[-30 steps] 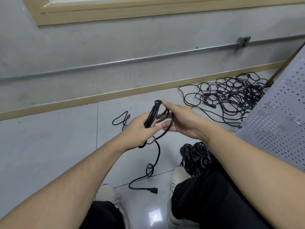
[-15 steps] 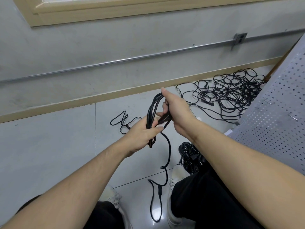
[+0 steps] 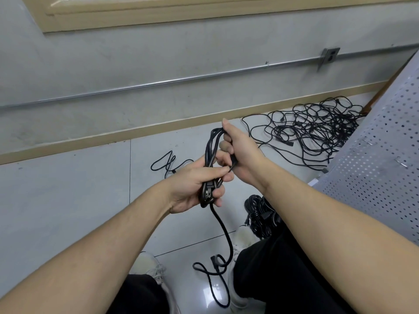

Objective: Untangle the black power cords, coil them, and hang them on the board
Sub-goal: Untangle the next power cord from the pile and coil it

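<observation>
Here the coiled black cord (image 3: pixel 209 155) stands upright between both hands, above the floor tiles (image 3: pixel 68 196). The left hand (image 3: pixel 197 189) grips the coil's lower end, fingers curled round the strands and the plug. The right hand (image 3: pixel 238 155) pinches the upper loops. Below the coil, its loose tail (image 3: pixel 223 232) hangs to the floor. Right of the coil lies a tangled pile of cords (image 3: pixel 317 130); further right stands the perforated board (image 3: pixel 381 159).

Both forearms reach forward, left hand (image 3: pixel 195 189) and right hand (image 3: pixel 240 152) curled, gripping, touching at the fingers.
</observation>
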